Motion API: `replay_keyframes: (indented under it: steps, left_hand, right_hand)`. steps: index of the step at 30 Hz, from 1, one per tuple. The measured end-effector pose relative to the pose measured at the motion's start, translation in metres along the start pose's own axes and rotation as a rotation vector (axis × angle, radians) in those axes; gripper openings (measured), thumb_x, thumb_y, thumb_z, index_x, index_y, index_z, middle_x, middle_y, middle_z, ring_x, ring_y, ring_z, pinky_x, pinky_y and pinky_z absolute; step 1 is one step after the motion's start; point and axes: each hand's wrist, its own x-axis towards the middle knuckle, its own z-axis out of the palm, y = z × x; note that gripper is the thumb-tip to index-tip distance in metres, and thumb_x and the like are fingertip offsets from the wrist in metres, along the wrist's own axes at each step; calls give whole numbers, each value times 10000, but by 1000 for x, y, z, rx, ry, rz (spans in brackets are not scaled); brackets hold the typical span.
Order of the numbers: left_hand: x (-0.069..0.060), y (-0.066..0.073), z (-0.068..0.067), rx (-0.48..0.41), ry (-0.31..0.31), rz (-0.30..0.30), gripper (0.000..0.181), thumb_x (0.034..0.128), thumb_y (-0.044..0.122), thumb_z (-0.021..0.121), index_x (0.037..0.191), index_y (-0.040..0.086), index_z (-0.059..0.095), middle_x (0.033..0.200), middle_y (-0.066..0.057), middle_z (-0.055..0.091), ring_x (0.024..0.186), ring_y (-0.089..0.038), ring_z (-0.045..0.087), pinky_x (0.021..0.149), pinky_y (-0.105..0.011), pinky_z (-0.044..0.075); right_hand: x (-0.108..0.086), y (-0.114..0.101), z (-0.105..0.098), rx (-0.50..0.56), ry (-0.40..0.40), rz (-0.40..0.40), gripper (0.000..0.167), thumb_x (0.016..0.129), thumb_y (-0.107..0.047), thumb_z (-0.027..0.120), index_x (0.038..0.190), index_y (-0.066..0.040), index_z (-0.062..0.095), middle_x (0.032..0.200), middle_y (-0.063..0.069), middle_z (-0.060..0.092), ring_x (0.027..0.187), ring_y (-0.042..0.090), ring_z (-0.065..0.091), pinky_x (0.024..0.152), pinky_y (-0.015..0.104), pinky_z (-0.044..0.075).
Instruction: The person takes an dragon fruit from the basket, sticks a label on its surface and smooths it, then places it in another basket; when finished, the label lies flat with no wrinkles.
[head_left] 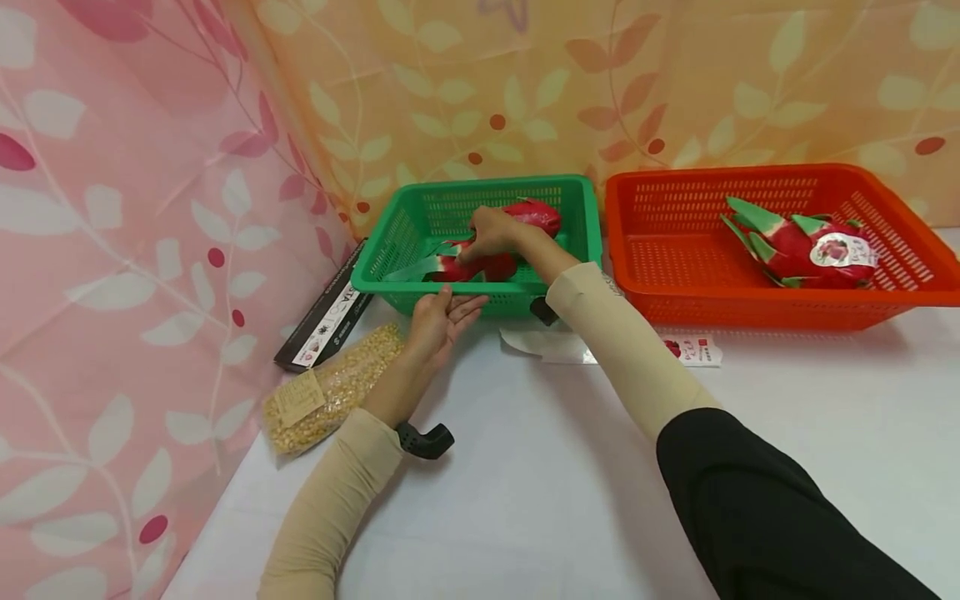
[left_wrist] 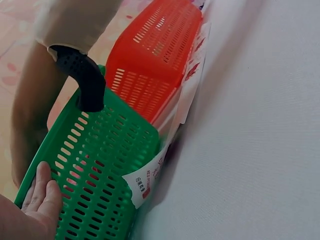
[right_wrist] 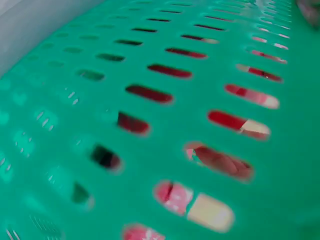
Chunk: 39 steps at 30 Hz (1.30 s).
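A green basket (head_left: 480, 287) holds several red dragon fruits, one of them (head_left: 534, 215) near its back wall. My right hand (head_left: 492, 232) reaches down into the basket, its fingers bent onto a dragon fruit (head_left: 450, 268) with green leaf tips near the front. At the basket's front rim my left hand (head_left: 438, 321) holds on, thumb by the rim and fingers below it; in the left wrist view this hand (left_wrist: 42, 205) lies against the slotted wall. Through the slots in the right wrist view, red fruit (right_wrist: 227, 120) shows; the right hand's fingertips are mostly hidden.
A red-orange basket (head_left: 652, 304) stands to the right, with a labelled dragon fruit (head_left: 802, 250) inside. Left of the green basket lie a black box (head_left: 330, 312) and a bag of yellow kernels (head_left: 352, 375). Printed paper strips (head_left: 697, 350) lie before the baskets.
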Motion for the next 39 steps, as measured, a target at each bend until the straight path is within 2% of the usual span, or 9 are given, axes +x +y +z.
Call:
replay_keyframes:
  steps: [2,5,17,21,24,29,32,36,39]
  left_hand:
    - [1,1,0,6,0,4,479,1025,224,244,1417,-28,135,1318,-302,409,1224,-316,480,1017,-345,401]
    - [3,2,-1,7,6,5,479,1024,229,250,1417,-23,140,1331,-302,402,1229,-324,471,1016,-347,402]
    - [12,-3,2,0,17,-7,436,1025,211,249,1385,-27,188,1251,-272,454,1200,-303,508,1006,-341,410]
    - [17,-5,3,17,3,1,377,1025,216,250,1277,-64,270,1273,-307,449,1178,-295,530,999,-336,418]
    - [19,-5,3,29,-13,10,369,1025,220,245,1210,-91,313,1306,-333,423,1188,-304,516,991,-331,426]
    - [21,-5,5,36,-29,24,431,1027,203,234,1294,-126,315,1304,-347,422,1058,-215,621,1000,-346,414]
    - [23,-5,5,31,-29,31,441,1026,195,235,1298,-144,309,1211,-314,515,963,-164,657,1011,-366,401]
    - [26,-2,4,32,-10,24,434,1023,203,248,1271,-146,315,1123,-239,587,1001,-191,649,1004,-353,417]
    - [26,1,0,42,9,12,453,1021,218,248,1295,-140,301,1234,-289,514,1061,-203,622,985,-314,435]
  right_hand:
    - [-1,-3,-3,-4,23,-18,433,760,-385,712,674,-45,458,558,-19,263,482,113,191,504,241,232]
    - [-2,-9,-9,-7,54,-51,567,743,-406,721,564,-119,266,517,-49,154,464,89,112,481,239,144]
    - [-21,-11,-40,-12,84,-25,572,738,-422,721,512,-123,288,473,-41,191,441,97,135,462,240,164]
    - [-38,-7,-61,34,95,-3,392,758,-427,703,777,-52,591,542,-51,448,519,94,324,524,226,302]
    - [-55,-6,-77,68,92,7,428,778,-441,685,1032,-97,673,672,-74,633,638,81,482,628,242,400]
    - [-93,-4,-99,64,117,44,357,755,-506,688,846,-165,744,519,-97,517,513,83,418,537,272,348]
    - [-124,-4,-106,28,134,90,416,724,-540,699,913,-173,747,538,-111,517,524,77,401,533,274,335]
    - [-167,-2,-101,-42,127,145,480,720,-555,694,1018,-180,725,615,-70,546,596,99,406,525,272,319]
    - [-195,3,-84,-92,114,162,502,729,-556,686,1041,-164,717,609,-33,548,636,132,431,516,271,333]
